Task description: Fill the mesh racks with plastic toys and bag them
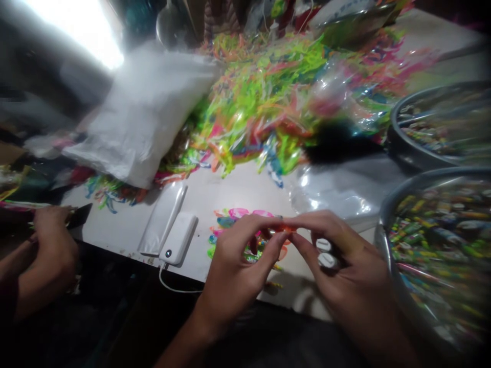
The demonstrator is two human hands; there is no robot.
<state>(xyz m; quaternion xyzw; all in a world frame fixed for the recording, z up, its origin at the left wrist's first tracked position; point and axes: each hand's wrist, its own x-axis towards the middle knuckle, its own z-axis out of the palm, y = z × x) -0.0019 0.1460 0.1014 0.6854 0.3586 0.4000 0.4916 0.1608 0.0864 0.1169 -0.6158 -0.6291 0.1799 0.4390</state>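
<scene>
My left hand and my right hand meet fingertip to fingertip over the white table. A small orange piece is pinched between them, mostly covered by the fingers, so its kind does not show. Tucked into my right hand are two small cylinders with white ends; their bodies are hidden. Beneath my hands lies a little group of colourful pieces, in pink, blue, green and orange, partly blocked by my left hand.
A white power bank with a cable lies beside a flat transparent packet. Behind are a large white bag and a heap of bright plastic pieces. Two round tubs of small items stand right. Another person's hand works at left.
</scene>
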